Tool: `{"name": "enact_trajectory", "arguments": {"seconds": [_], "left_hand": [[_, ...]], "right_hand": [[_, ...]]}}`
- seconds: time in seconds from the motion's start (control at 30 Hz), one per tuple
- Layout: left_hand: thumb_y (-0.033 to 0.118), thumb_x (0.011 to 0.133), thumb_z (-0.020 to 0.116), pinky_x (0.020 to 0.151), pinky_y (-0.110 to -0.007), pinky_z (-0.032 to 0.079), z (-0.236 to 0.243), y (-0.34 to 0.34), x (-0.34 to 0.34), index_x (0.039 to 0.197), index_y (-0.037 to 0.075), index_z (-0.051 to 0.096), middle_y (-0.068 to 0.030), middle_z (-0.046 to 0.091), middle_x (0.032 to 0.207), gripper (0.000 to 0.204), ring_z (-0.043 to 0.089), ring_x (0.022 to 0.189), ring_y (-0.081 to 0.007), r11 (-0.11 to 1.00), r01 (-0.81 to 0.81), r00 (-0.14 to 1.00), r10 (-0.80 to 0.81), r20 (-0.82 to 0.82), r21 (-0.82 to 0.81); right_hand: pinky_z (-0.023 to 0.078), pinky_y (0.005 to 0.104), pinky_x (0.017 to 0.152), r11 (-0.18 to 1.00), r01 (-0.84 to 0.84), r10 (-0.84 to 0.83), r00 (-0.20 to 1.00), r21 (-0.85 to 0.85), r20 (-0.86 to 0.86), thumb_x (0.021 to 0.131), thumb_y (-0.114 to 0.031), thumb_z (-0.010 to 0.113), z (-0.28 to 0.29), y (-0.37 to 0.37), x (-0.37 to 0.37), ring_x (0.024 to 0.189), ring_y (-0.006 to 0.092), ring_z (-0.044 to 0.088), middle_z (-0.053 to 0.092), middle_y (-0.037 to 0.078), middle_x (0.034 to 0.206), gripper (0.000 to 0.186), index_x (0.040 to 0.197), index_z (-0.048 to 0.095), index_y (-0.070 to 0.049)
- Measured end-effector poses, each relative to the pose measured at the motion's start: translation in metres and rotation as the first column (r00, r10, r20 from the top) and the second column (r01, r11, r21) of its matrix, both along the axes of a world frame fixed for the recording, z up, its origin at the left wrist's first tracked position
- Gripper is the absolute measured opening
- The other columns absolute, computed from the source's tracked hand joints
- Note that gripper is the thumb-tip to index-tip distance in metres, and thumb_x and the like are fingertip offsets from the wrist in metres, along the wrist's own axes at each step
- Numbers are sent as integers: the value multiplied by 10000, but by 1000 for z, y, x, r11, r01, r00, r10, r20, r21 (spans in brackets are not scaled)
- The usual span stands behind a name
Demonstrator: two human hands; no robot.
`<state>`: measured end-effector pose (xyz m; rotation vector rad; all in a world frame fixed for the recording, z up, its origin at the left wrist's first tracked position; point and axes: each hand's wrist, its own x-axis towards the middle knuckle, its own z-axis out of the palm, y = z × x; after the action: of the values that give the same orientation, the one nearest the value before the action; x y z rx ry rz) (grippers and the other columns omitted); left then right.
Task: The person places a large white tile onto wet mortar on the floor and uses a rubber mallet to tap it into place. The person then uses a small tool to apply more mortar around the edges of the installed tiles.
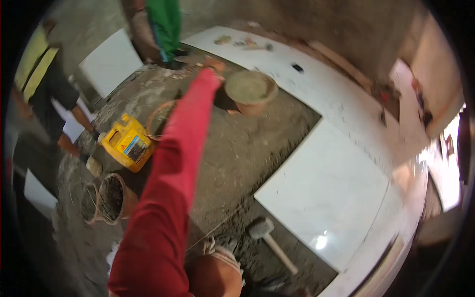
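My left arm in a red sleeve reaches far forward across the floor. At its end my left hand [213,66] is beside an orange-brown bucket [255,108] filled with grey mortar. Blur and distance hide how its fingers lie. My right hand is out of the picture. Below the arm's right side, a mallet [281,254] with a grey head and pale handle lies on the dark mortar bed. It is close to a large white tile [324,190]. A thin string [217,226] crosses the bed.
A yellow jerrycan [129,144] and mortar-stained buckets [129,198] stand left of my arm. A co-worker in a yellow vest [37,72] bends at the left; another in green trousers [163,27] stands behind. Small tools [247,45] and a dark object [297,67] rest on far tiles.
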<state>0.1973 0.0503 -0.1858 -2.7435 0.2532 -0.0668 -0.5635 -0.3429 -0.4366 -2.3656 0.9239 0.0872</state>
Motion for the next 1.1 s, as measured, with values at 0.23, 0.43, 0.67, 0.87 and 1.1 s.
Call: {"name": "enact_trajectory", "arguments": {"seconds": [0.23, 0.43, 0.67, 0.87, 1.1], "left_hand": [[111, 900, 547, 708, -268, 485, -56, -16, -299, 1432, 90, 420, -73, 582, 1311, 548, 601, 886, -142, 499, -208, 628, -591, -506, -841], [330, 877, 633, 916, -374, 451, -109, -55, -447, 1421, 68, 425, -144, 587, 1298, 638, 577, 1100, -235, 748, -52, 71, -658, -750, -662], [359, 907, 638, 997, -403, 455, -168, -115, -405, 1319, 41, 532, -174, 545, 1354, 531, 574, 1194, -308, 495, -282, 500, -655, -566, -822], [258, 903, 637, 980, -418, 441, -269, -164, -324, 1239, 22, 566, -167, 586, 1172, 416, 542, 1146, -346, 446, 202, 943, -329, 50, -872], [198, 813, 725, 898, -441, 455, -310, -163, -282, 1166, 10, 619, -175, 610, 1073, 414, 560, 1052, -341, 337, -134, 970, -146, -192, -932]], "right_hand": [[446, 441, 692, 939, 283, -286, 958, -195, 13, 909, -184, 634, 6, 29, -49, 741, 378, 539, 555, 197, 788, 204, 939, 540, -6], [436, 406, 782, 929, 348, -345, 938, -124, 45, 861, -150, 686, -6, 41, -88, 877, 322, 534, 547, 141, 914, 219, 978, 551, -23], [433, 431, 832, 943, -238, 305, 898, -233, 316, 811, -220, 710, 14, 66, 83, 971, 308, 539, 566, 114, 1027, 310, 1060, 580, -89], [402, 414, 772, 793, -512, 585, 792, -330, 176, 873, -316, 627, -29, 81, 140, 904, 293, 502, 526, 112, 958, 300, 1063, 569, -92], [504, 454, 585, 858, -498, 513, 844, -125, 158, 932, -288, 560, -19, 90, 130, 816, 326, 655, 633, 161, 899, 253, 1074, 536, -80]]}}
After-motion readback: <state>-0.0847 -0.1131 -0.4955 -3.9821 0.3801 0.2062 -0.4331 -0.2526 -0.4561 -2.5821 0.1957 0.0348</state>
